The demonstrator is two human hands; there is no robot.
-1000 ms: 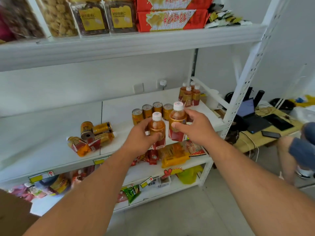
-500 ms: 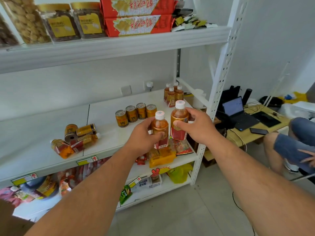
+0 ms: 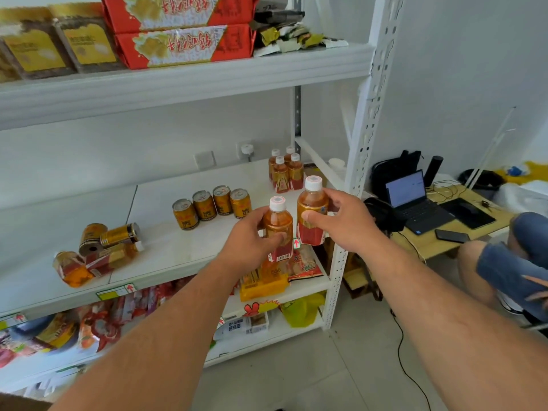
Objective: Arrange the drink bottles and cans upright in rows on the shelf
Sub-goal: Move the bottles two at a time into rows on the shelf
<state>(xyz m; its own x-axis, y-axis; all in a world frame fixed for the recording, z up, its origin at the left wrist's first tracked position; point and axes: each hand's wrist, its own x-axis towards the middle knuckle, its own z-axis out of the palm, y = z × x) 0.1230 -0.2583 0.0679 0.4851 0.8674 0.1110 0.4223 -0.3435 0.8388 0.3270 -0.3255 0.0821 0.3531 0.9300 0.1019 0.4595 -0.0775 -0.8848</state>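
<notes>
In the head view, two small clear plastic bottles of amber tea with white caps and red labels are held upright, side by side, in front of the white metal shelf (image 3: 184, 250). The left bottle (image 3: 278, 229) is gripped by the left hand (image 3: 252, 244), whose fingers (image 3: 277, 239) are curled round its middle, with the thumb across the front. The right bottle (image 3: 311, 216), held slightly higher, is gripped by the right hand (image 3: 345, 222), the thumb pressed on its front and the other fingers wrapped behind it. On the shelf, at the back right, a cluster of four like tea bottles (image 3: 285, 171) is seen standing upright, close together. To their left, a row of four gold drink cans (image 3: 212, 205) is set upright, each just beside the next. Further left, near the front edge, a loose pile is found: two gold cans lying on their sides (image 3: 108, 236) and two tea bottles lying flat (image 3: 92, 264), touching one another. On the shelf above, red snack boxes (image 3: 178, 31) are stacked beside clear jars with yellow labels (image 3: 59, 46). Packaged snacks are seen on the lower shelves. To the right, an open laptop (image 3: 415, 200) and a dark phone (image 3: 452, 235) are placed on a wooden tabletop (image 3: 430, 247).
</notes>
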